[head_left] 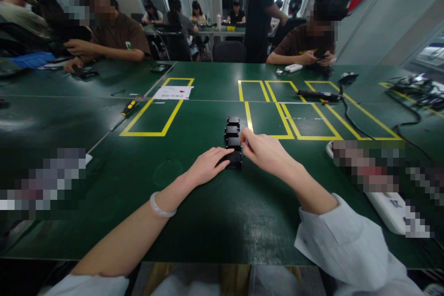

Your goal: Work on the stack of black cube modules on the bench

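Observation:
Small black boxy parts stand in a row on the green table, running away from me. My left hand (210,165) holds the nearest black block (235,162), its fingers across the top and the thumb at the near side. At that block's right side is my right hand (265,150), with fingers curled in a pinch. Whatever lies between those fingertips is too small or hidden to make out. Just beyond are another black block (233,142), partly behind my fingers, and the farther black blocks (231,131), which neither hand holds.
Yellow tape outlines (144,134) mark the table. A yellow-black screwdriver (129,107) and white paper sheet (175,92) lie left; a black cylindrical tool (319,95) with a cable lies right. A white power strip (385,208) is near my right sleeve. Co-workers sit across the table.

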`<action>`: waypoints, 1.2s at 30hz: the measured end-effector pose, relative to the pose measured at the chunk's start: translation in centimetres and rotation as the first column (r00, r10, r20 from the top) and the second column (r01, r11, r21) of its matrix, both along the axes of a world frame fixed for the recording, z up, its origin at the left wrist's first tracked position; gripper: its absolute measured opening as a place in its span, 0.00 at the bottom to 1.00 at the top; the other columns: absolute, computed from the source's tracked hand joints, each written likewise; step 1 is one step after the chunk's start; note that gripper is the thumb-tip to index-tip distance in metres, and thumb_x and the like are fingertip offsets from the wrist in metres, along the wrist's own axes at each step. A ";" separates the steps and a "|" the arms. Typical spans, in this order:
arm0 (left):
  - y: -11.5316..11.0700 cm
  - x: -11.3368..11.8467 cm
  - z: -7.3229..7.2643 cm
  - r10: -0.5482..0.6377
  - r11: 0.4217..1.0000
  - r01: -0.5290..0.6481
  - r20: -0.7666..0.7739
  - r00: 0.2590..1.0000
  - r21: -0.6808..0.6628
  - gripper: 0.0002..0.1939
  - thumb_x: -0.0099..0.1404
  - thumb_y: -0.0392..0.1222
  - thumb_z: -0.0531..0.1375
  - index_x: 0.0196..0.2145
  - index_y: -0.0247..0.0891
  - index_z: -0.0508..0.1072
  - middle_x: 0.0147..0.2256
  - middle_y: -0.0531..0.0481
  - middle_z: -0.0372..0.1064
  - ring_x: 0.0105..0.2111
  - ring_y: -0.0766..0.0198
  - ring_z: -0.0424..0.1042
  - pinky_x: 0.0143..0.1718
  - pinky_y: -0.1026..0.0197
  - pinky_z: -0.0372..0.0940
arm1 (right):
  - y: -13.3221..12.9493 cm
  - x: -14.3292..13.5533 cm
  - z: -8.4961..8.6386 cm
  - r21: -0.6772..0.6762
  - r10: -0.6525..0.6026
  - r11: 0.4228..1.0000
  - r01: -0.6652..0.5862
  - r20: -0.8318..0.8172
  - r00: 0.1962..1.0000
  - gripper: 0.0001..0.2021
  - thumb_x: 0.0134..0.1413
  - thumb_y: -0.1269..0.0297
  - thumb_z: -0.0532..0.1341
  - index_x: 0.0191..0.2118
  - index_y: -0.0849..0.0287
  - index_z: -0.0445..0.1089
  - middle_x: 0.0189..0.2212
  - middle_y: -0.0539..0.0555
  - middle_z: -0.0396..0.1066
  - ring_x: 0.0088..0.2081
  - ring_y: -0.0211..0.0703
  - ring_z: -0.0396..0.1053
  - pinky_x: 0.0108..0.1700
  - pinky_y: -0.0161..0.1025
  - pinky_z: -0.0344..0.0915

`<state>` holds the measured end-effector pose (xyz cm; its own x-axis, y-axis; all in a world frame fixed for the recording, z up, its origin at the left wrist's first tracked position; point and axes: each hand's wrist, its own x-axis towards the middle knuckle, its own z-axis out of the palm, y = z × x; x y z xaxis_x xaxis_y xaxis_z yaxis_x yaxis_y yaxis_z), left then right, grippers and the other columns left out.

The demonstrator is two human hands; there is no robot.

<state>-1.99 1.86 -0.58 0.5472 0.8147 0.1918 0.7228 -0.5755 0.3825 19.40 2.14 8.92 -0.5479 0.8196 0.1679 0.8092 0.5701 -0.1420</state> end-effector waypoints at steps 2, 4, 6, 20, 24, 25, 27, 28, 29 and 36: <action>0.0 0.0 0.0 -0.003 1.000 0.003 0.002 1.000 0.002 0.20 0.71 0.47 0.47 0.59 0.44 0.60 0.50 0.47 0.65 0.49 0.58 0.64 0.51 0.54 0.61 | 0.0 0.0 0.0 -0.003 0.005 1.000 -0.005 -0.005 1.000 0.10 0.62 0.64 0.45 0.43 0.58 0.60 0.28 0.52 0.72 0.25 0.38 0.65 0.26 0.34 0.44; 0.0 0.0 0.0 -0.006 1.000 0.006 0.003 1.000 0.005 0.20 0.71 0.47 0.47 0.59 0.44 0.60 0.50 0.47 0.65 0.49 0.58 0.64 0.51 0.54 0.61 | 0.1 0.0 -0.1 -0.003 0.012 1.000 -0.012 -0.013 1.000 0.10 0.63 0.63 0.45 0.43 0.58 0.61 0.28 0.52 0.72 0.25 0.38 0.65 0.26 0.34 0.44; 0.0 0.0 0.0 -0.008 1.000 0.008 0.005 1.000 0.008 0.20 0.71 0.47 0.47 0.59 0.43 0.60 0.50 0.47 0.65 0.49 0.58 0.64 0.51 0.54 0.61 | 0.2 0.0 -0.3 0.002 0.018 1.000 -0.018 -0.019 1.000 0.11 0.64 0.60 0.45 0.43 0.58 0.61 0.28 0.52 0.72 0.26 0.38 0.65 0.25 0.34 0.44; -0.1 0.0 0.1 -0.002 1.000 0.003 -0.010 1.000 0.011 0.20 0.71 0.48 0.47 0.59 0.44 0.60 0.51 0.47 0.65 0.49 0.58 0.64 0.52 0.54 0.61 | 0.2 0.0 0.0 -0.023 -0.002 1.000 0.002 0.007 1.000 0.10 0.62 0.64 0.46 0.44 0.58 0.60 0.29 0.53 0.72 0.26 0.39 0.65 0.26 0.34 0.44; -0.1 0.1 0.1 -0.002 1.000 0.003 -0.008 1.000 0.007 0.20 0.71 0.47 0.47 0.59 0.43 0.60 0.50 0.47 0.65 0.49 0.58 0.64 0.51 0.54 0.61 | 0.2 0.0 -0.3 -0.018 0.012 1.000 -0.012 -0.015 1.000 0.09 0.61 0.65 0.47 0.44 0.58 0.60 0.29 0.52 0.72 0.25 0.37 0.64 0.26 0.34 0.45; -0.1 0.1 0.1 -0.002 1.000 0.002 -0.008 1.000 0.008 0.20 0.71 0.47 0.47 0.59 0.43 0.60 0.50 0.47 0.65 0.49 0.58 0.64 0.51 0.54 0.61 | 0.2 0.1 -0.3 -0.019 0.014 1.000 -0.015 -0.021 1.000 0.09 0.61 0.65 0.47 0.44 0.58 0.60 0.28 0.52 0.71 0.25 0.37 0.64 0.26 0.34 0.45; 0.0 0.1 0.1 -0.003 1.000 0.003 -0.009 1.000 0.012 0.20 0.71 0.47 0.47 0.59 0.43 0.60 0.50 0.47 0.65 0.49 0.58 0.64 0.52 0.54 0.61 | 0.3 0.1 -0.4 -0.020 0.020 1.000 -0.021 -0.034 0.999 0.09 0.62 0.63 0.47 0.44 0.58 0.60 0.28 0.52 0.71 0.25 0.37 0.64 0.26 0.34 0.45; 0.0 0.1 0.0 -0.004 1.000 0.004 -0.009 1.000 0.015 0.20 0.71 0.47 0.47 0.59 0.43 0.59 0.50 0.47 0.65 0.49 0.58 0.64 0.52 0.54 0.60 | 0.3 0.1 -0.5 -0.022 0.025 0.999 -0.026 -0.039 0.999 0.10 0.63 0.61 0.47 0.43 0.58 0.60 0.28 0.52 0.71 0.25 0.37 0.64 0.26 0.34 0.45; 0.0 0.0 -0.1 -0.005 1.000 0.005 -0.011 1.000 0.016 0.20 0.71 0.47 0.47 0.59 0.43 0.59 0.50 0.47 0.65 0.49 0.58 0.64 0.52 0.54 0.60 | 0.4 0.1 -0.6 -0.024 0.028 0.999 -0.030 -0.044 0.999 0.10 0.63 0.60 0.47 0.43 0.58 0.60 0.27 0.52 0.71 0.26 0.38 0.64 0.27 0.34 0.45; 0.0 0.0 -0.2 -0.002 1.000 0.003 -0.007 1.000 0.024 0.20 0.71 0.47 0.47 0.59 0.43 0.59 0.50 0.47 0.65 0.49 0.57 0.64 0.51 0.53 0.61 | 0.4 0.1 -0.5 -0.020 0.018 1.000 -0.018 -0.017 1.000 0.11 0.64 0.57 0.47 0.43 0.58 0.60 0.27 0.51 0.71 0.26 0.39 0.66 0.26 0.33 0.45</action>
